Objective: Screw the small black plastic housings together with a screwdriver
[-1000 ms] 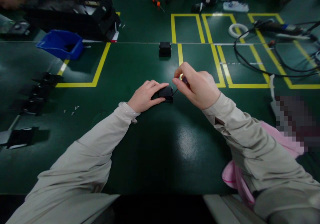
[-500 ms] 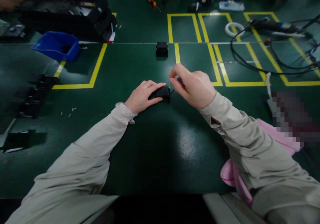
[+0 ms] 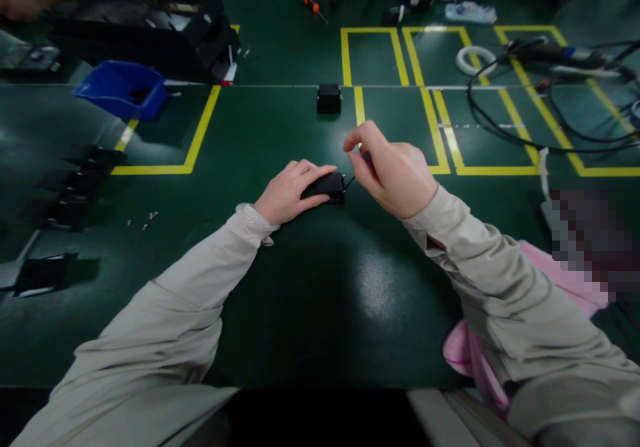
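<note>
My left hand [image 3: 287, 192] is closed around a small black box [image 3: 331, 186], pressing it down on the green table with thumb and fingers. My right hand [image 3: 395, 170] is curled just to the right of that box. It grips what looks like a screwdriver [image 3: 350, 182]; its thin dark shaft points at the box's right side, and most of the handle is hidden in the palm. A second small black box [image 3: 329, 98] stands on the table beyond my hands. Several small screws [image 3: 145, 221] lie to the left of my left forearm.
A blue bin [image 3: 123, 90] and a large black tray [image 3: 145, 30] stand at the back left. Black parts [image 3: 75, 187] line the left side. Farther back lies an orange screwdriver [image 3: 310, 0]. Cables [image 3: 500, 130], white tape [image 3: 475, 60] and a pink cloth [image 3: 465, 350] are at right. Other people's arms show behind.
My right index finger and thumb have shifted slightly and spread a little apart around the screwdriver. The left hand still holds the box. The whole view has moved slightly.
</note>
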The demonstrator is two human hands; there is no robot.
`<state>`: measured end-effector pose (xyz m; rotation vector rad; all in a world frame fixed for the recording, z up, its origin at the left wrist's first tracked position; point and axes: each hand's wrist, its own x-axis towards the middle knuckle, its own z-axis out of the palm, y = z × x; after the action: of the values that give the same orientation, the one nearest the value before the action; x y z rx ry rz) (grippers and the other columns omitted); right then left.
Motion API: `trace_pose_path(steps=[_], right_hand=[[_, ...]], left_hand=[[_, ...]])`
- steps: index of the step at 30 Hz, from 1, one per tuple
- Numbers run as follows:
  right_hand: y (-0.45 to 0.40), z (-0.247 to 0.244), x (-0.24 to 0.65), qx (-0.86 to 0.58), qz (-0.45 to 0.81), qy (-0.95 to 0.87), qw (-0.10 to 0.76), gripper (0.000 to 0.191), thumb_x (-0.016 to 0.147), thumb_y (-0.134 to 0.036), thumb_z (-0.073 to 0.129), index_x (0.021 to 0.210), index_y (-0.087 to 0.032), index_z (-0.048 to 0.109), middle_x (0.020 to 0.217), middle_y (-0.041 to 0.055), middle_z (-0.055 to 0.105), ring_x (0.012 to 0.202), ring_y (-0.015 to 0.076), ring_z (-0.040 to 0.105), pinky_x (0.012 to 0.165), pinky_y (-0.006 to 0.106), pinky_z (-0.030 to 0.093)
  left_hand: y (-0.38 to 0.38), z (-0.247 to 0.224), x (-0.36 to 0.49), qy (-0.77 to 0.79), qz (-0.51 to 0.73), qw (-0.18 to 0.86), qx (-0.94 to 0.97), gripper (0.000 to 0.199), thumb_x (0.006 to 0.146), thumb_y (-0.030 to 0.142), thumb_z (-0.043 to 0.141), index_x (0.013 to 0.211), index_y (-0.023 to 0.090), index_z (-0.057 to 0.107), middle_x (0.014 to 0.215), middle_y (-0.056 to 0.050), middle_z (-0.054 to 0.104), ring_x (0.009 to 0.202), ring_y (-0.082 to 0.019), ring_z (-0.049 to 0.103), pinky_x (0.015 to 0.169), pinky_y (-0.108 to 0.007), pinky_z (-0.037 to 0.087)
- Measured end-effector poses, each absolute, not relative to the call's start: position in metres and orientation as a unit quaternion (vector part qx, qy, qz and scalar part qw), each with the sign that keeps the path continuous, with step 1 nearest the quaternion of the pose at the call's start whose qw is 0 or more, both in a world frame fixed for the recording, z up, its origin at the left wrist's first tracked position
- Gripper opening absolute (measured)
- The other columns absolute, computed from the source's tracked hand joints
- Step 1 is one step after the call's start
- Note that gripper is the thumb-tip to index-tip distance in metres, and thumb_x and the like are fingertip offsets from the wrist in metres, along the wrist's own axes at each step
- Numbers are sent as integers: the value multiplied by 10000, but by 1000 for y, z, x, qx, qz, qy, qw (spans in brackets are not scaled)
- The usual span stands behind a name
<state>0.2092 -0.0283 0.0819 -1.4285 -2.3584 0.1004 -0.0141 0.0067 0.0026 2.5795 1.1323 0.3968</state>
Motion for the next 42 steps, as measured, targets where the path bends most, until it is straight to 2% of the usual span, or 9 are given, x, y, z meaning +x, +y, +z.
trace_pose_path(steps=[6, 12, 18, 24, 30, 33, 37, 42], right_hand=[[-28, 81, 210, -511, 28, -840, 182, 324, 981, -400, 342, 1074, -192, 573, 698, 3, 603, 612, 143, 572, 643, 276, 379], [-27, 79, 210, -503, 31, -838, 208, 320, 970, -306, 323, 1168, -173, 537, 742, 7, 622, 618, 139, 574, 639, 277, 379], [-28, 80, 210, -512, 22, -837, 192, 319, 977, -393, 341, 1059, -191, 574, 665, -5, 582, 585, 138, 553, 626, 277, 371], [-28, 79, 210, -504, 48, -837, 210, 342, 971, -319, 310, 1178, -161, 532, 783, 26, 640, 636, 142, 581, 649, 285, 398], [-28, 79, 211, -502, 36, -841, 197, 325, 977, -395, 336, 1089, -182, 556, 709, 3, 604, 625, 142, 578, 652, 279, 393], [-27, 79, 210, -507, 27, -840, 192, 320, 978, -376, 327, 1081, -188, 565, 691, 4, 599, 606, 143, 571, 641, 278, 387], [-27, 78, 210, -505, 34, -840, 196, 340, 973, -327, 301, 1138, -172, 555, 731, 16, 627, 621, 149, 582, 645, 283, 394], [-27, 80, 210, -502, 36, -841, 196, 344, 978, -363, 309, 1135, -180, 555, 782, 19, 644, 656, 151, 601, 660, 280, 401]], left_hand=[[7, 2, -14, 388, 141, 149, 899, 561, 955, 468, 524, 1464, 243, 455, 1234, -105, 571, 1120, -277, 501, 1002, -433, 418], [7, 2, -14, 390, 140, 143, 899, 556, 960, 459, 522, 1460, 223, 462, 1241, -112, 569, 1111, -273, 507, 986, -424, 427], [6, 3, -14, 390, 141, 145, 898, 556, 956, 452, 532, 1460, 229, 461, 1230, -111, 572, 1106, -276, 507, 989, -432, 429], [8, 2, -15, 389, 143, 150, 898, 561, 960, 471, 519, 1466, 238, 451, 1230, -112, 569, 1107, -278, 500, 986, -439, 429], [7, 3, -14, 389, 140, 146, 899, 564, 958, 469, 525, 1463, 230, 458, 1228, -113, 571, 1109, -278, 507, 988, -434, 431], [7, 2, -14, 389, 140, 146, 899, 565, 957, 467, 527, 1467, 236, 454, 1231, -112, 569, 1112, -280, 506, 989, -437, 431], [7, 2, -15, 389, 142, 144, 899, 561, 959, 459, 524, 1472, 245, 446, 1228, -107, 568, 1113, -277, 504, 988, -434, 434], [7, 2, -15, 389, 141, 144, 899, 567, 958, 469, 524, 1473, 244, 444, 1228, -109, 563, 1108, -278, 505, 988, -438, 435]])
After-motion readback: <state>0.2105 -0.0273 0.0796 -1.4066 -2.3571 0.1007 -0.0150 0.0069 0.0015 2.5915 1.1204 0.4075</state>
